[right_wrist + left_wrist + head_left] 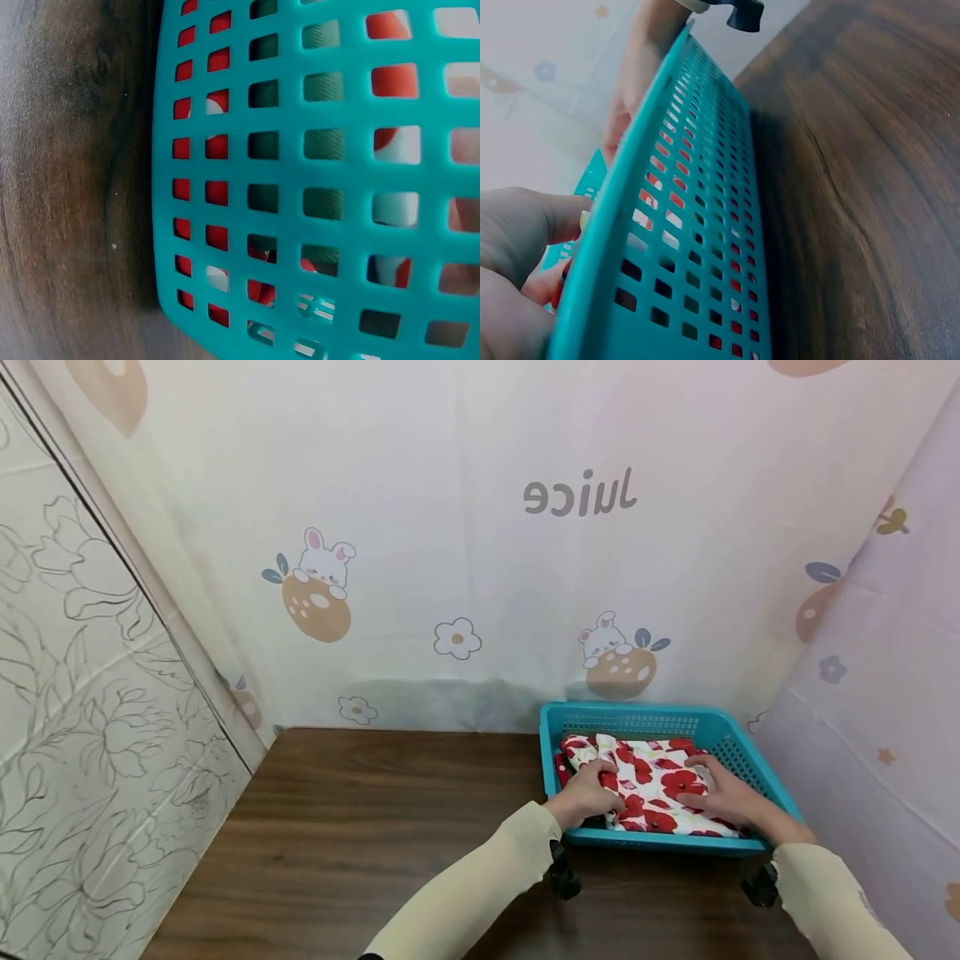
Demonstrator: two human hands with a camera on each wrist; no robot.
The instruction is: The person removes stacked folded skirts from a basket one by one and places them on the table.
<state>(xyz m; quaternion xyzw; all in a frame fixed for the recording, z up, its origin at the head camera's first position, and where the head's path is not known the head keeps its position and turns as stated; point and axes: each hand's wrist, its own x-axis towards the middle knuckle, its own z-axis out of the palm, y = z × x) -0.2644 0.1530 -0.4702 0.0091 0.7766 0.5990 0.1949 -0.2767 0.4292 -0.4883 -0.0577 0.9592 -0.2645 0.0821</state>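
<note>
A folded white cloth with red flowers [660, 777] lies in a teal plastic basket [738, 752]. At the cloth's left edge, my left hand [588, 795] holds the fabric between thumb and fingers; some fingertips are hidden. My right hand [723, 793] rests on the cloth's right part, thumb and fingers spread apart. In the left wrist view, the left thumb [562, 214] reaches toward the basket's rim. Through the basket holes in the right wrist view, a dark green fabric [322, 142] and a red fabric [217, 191] show beneath the white one.
The basket stands on a dark wooden table [360, 827], at its back right. Behind hangs a pale printed curtain [450, 568], with another curtain [885, 710] close on the right. A flower-patterned panel [105, 710] borders the left side.
</note>
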